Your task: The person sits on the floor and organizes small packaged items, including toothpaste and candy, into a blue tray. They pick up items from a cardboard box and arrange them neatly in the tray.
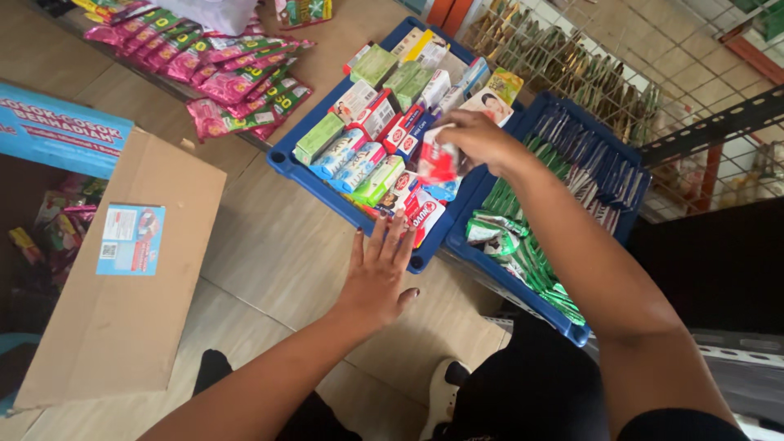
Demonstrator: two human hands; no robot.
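In the head view, the right hand (478, 139) reaches over a blue plastic tray (282, 159) packed with small cardboard boxes of soap and toothpaste, and its fingers (447, 140) pinch a small red and white packet (438, 161) by its upper edge, so that the packet hangs just below the fingertips, above the near corner of the tray. The left hand (377, 273) lies flat on the tiled floor (269, 245), its fingers spread, the tips just short of the tray's near rim. Beyond the right wrist sits a second blue tray (633, 175) holding green sachets (523, 249). To do this well, I judge the pinch should stay firm and the packet be kept upright, with the flat hand steadying the body. An open brown cardboard box (122, 302) lies well apart from the left fingers.
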